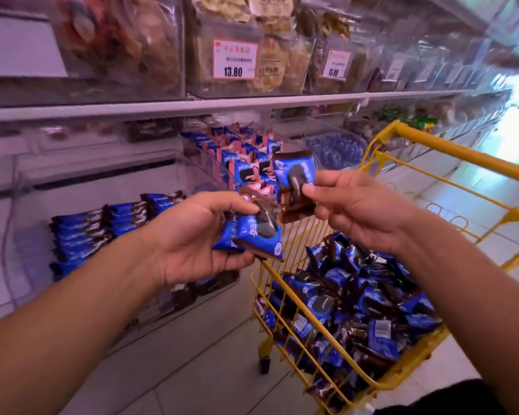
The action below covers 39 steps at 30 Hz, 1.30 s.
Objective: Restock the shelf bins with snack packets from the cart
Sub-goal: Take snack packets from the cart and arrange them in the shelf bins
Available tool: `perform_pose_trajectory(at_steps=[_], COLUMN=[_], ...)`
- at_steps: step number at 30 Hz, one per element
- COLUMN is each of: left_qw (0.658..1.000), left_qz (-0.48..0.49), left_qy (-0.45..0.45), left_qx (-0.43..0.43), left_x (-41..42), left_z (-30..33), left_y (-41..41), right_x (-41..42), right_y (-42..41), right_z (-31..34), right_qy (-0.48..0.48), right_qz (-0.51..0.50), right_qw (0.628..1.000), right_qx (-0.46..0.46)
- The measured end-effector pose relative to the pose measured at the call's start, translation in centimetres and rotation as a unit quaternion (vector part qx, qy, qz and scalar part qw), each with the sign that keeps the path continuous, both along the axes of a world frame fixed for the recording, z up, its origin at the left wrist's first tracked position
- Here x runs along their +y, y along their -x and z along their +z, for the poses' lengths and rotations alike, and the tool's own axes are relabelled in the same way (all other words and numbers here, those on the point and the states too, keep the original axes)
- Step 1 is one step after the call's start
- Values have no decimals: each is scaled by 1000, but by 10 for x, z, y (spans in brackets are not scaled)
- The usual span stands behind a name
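My left hand (192, 238) grips a small stack of blue-and-brown snack packets (252, 232), palm up, in front of the shelf. My right hand (357, 211) pinches one more blue-and-brown packet (295, 181) upright by its lower part, just right of the left hand's stack. Both hands hover above the near-left corner of the yellow wire cart (432, 151), which holds a heap of the same packets (357, 301). A clear shelf bin (192, 163) behind the hands holds blue-and-pink packets (246, 157). Left of it, a lower clear bin holds rows of blue-and-brown packets (102, 226).
An upper shelf (174, 107) carries clear bins of other snacks with price tags reading 13.80 (234, 59). More bins run along the shelf to the right. The aisle floor is pale tile (192, 369), and the cart stands close against the shelf.
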<state>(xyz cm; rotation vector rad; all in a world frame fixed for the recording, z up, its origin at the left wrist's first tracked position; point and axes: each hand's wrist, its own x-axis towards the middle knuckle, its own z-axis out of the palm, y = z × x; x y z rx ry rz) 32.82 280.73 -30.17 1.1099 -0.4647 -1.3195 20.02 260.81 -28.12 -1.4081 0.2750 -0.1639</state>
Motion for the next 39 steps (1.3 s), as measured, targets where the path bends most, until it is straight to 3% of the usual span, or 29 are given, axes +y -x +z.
perform_pose_trajectory(at_steps=[4, 8, 11, 17, 21, 23, 26, 29, 35, 39], left_qw=[999, 999, 999, 994, 992, 990, 989, 987, 979, 968], left_qz=[26, 41, -23, -104, -43, -10, 32, 78, 151, 193], left_qy=[27, 32, 33, 35, 0, -12, -15, -15, -34, -65], left_qx=[0, 17, 15, 27, -121, -138, -141, -142, -137, -150], left_x=[1, 8, 19, 40, 55, 63, 82, 107, 139, 137], left_z=[-1, -5, -5, 2, 1, 5, 16, 27, 39, 41], left_y=[-8, -18, -23, -24, -18, -18, -28, -44, -72, -82], right_x=[-1, 2, 12, 42, 64, 77, 97, 112, 140, 139], right_y=[-2, -3, 0, -11, -21, -32, -51, -79, -142, -174], right_z=[-4, -5, -6, -7, -11, -12, -9, 4, 18, 16], right_qy=[97, 109, 144, 266, 334, 368, 337, 385, 137, 64], right_qz=[-24, 12, 124, 93, 69, 60, 116, 207, 325, 382], right_qw=[995, 993, 980, 946, 920, 910, 925, 894, 935, 922], right_qx=[-21, -45, -58, -162, -195, -183, -127, -96, -41, 16])
